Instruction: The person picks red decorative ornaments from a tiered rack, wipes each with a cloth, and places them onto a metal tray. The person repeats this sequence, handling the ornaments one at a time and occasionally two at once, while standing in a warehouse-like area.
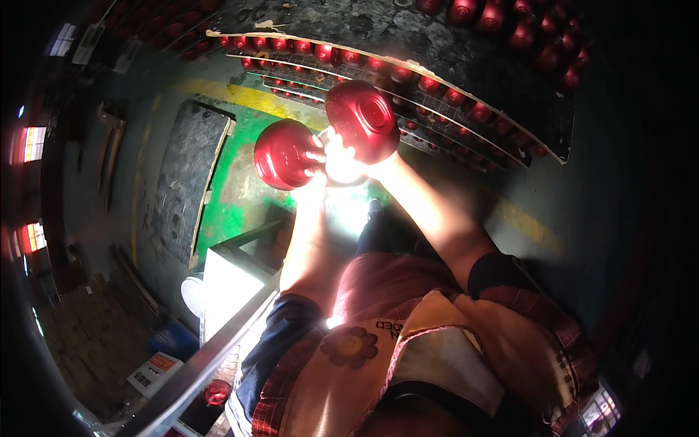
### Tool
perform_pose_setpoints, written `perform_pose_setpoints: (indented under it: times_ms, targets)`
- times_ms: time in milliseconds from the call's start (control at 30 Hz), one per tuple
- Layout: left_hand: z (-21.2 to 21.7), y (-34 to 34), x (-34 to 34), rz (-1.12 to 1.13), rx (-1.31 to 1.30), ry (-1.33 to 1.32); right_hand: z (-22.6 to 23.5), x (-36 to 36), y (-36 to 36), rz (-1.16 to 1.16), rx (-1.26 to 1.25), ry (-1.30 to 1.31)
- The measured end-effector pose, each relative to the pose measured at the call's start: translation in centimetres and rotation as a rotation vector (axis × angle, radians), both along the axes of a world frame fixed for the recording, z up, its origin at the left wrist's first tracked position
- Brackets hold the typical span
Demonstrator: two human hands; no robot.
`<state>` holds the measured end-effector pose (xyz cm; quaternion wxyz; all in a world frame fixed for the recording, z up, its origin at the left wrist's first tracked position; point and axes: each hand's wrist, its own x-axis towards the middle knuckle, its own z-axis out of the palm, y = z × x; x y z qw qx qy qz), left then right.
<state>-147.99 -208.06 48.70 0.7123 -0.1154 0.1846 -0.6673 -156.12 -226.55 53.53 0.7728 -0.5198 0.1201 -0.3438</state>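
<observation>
You reach both arms (433, 211) forward, left grip (314, 166) and right grip (377, 167) close together. The left holds a rounded red vessel (279, 156) by its right edge; the right, partly lost in glare, holds a second red vessel (360, 120) at its lower edge. Both look glossy, the second oval-ringed.

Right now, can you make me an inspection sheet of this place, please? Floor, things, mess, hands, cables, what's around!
Surface: green floor, patchy, with a yellow line.
Things: left red vessel and right red vessel, both rounded and held up.
Clutter: dark board on the person's left.
Hands: left hand grips the left vessel; right hand holds the right one, partly hidden by vessel and glare.
Cables: nothing seen.
Surroundings: rack with rows of similar red vessels; bright window far left.
</observation>
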Motion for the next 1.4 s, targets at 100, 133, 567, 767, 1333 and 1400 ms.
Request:
perform_pose_setpoints:
  times_ms: [100, 133, 567, 767, 1333, 1400]
  targets:
    - [1.1, 0.1, 0.3, 0.015, -0.102, -0.019, 0.5, -2.8, 1.6, -0.019, 0.173, -0.095]
    - [1.6, 0.3, 0.6, 0.013, -0.152, -0.037, 0.4, -4.3, 2.4, 0.066, 0.447, -0.25]
    - [11.8, 38.0, -9.9, 0.101, 0.791, -1.165, -10.1, -34.6, 21.0, 0.487, 1.361, -0.2]
    - [15.6, 55.7, -2.4, 0.526, 1.469, -1.689, -6.3, -34.0, 29.1, 0.183, 0.722, 0.27]
    - [6.1, 71.1, 14.8, 0.831, 2.428, -2.009, 2.6, 25.9, 73.5, 0.248, -1.067, 0.43]
    - [7.7, 71.9, 11.8, 0.99, 2.314, -1.866, 0.9, 27.5, 75.8, 0.307, -1.146, 0.495]
